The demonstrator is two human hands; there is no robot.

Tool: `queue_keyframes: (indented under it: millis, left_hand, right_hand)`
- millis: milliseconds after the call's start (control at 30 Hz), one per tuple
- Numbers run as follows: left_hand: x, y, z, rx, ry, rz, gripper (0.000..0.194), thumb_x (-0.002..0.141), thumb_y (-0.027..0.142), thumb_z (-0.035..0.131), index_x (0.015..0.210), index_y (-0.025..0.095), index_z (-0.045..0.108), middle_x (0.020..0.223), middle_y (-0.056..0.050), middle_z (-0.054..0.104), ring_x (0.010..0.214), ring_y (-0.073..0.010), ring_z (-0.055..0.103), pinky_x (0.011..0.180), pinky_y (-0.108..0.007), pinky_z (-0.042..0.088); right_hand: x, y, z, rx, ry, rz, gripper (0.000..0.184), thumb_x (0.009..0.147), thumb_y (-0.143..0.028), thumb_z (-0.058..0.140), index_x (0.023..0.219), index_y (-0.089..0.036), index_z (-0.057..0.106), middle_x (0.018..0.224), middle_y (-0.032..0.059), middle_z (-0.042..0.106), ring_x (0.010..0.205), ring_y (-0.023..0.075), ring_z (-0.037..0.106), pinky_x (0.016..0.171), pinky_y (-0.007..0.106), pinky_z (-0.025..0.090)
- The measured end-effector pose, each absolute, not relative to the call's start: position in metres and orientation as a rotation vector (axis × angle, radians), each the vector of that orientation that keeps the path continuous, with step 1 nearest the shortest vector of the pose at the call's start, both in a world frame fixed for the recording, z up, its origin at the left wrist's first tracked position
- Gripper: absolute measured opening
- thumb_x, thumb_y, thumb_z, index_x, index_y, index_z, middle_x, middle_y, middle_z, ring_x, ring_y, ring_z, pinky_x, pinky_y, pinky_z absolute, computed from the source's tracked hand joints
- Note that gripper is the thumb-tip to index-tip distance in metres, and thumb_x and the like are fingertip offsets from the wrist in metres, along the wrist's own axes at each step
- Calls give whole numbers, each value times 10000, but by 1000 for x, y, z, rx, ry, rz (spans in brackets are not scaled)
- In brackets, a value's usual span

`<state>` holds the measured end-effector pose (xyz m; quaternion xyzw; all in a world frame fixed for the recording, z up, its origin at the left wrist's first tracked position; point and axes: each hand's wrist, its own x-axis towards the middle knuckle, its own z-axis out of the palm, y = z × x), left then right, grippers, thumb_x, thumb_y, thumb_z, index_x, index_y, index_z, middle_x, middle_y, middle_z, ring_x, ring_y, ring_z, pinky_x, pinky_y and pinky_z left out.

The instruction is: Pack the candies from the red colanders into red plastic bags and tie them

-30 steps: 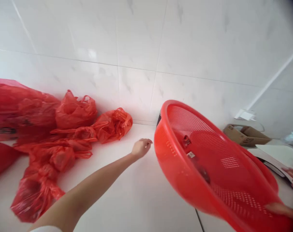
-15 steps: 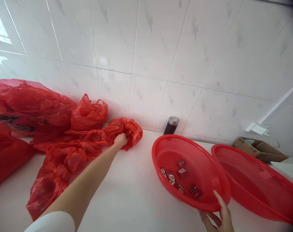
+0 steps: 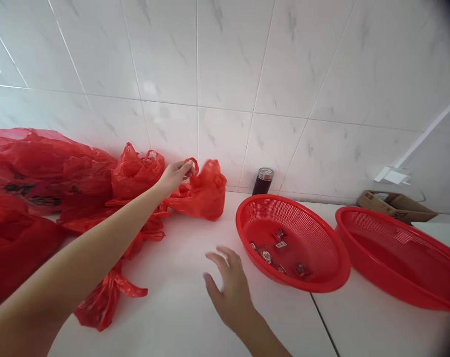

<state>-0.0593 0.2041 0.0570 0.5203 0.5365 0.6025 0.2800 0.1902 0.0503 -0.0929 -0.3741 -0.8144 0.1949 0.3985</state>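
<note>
My left hand (image 3: 179, 174) pinches the handle of a red plastic bag (image 3: 209, 196), which stands near the tiled wall with its top pulled up. What the bag holds is hidden. Over the white table, my right hand (image 3: 228, 287) is open with fingers spread, touching nothing. Just right of that hand, a round red plastic basket (image 3: 314, 243) has several small wrapped packets (image 3: 280, 244) lying on its bottom.
More red bags (image 3: 42, 168) are heaped along the left, with a knotted one (image 3: 98, 305) in front. A dark flask (image 3: 262, 181) stands by the wall. At the right are a second red basket (image 3: 388, 270) and an open cardboard box (image 3: 396, 206).
My left hand has come up out of the bag's opening and now lifts its handle. My right hand has left the basket rim and moved left over the table.
</note>
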Motion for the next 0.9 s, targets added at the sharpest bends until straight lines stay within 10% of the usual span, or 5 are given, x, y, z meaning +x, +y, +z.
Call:
queue_keyframes:
  millis: [167, 467, 900]
  left_hand:
    - [-52, 152, 69, 1363, 1201, 1519, 399, 848, 544, 558, 727, 164, 561, 905, -62, 635, 768, -168, 636, 767, -370, 544]
    - [-74, 70, 108, 1376, 1073, 1732, 368, 950, 473, 433, 733, 186, 505, 1144, -11, 652, 813, -166, 664, 745, -366, 579]
    - [-46, 33, 57, 1272, 1080, 1493, 337, 924, 472, 493, 987, 192, 669, 984, -60, 679, 762, -190, 655, 691, -334, 578]
  right_hand:
    - [97, 132, -85, -1140, -2146, 236, 553, 791, -327, 717, 1319, -341, 555, 1597, 51, 111, 1421, 475, 36, 1054, 692, 178]
    - [84, 192, -99, -1459, -2191, 398, 372, 866, -249, 629, 1198, -82, 616, 1359, 242, 503, 1266, 414, 440, 1003, 618, 303]
    - [184, 71, -46, -919, -2133, 827, 288, 958, -433, 460, 1096, -268, 653, 1098, 35, 683, 1017, 186, 637, 849, 301, 512]
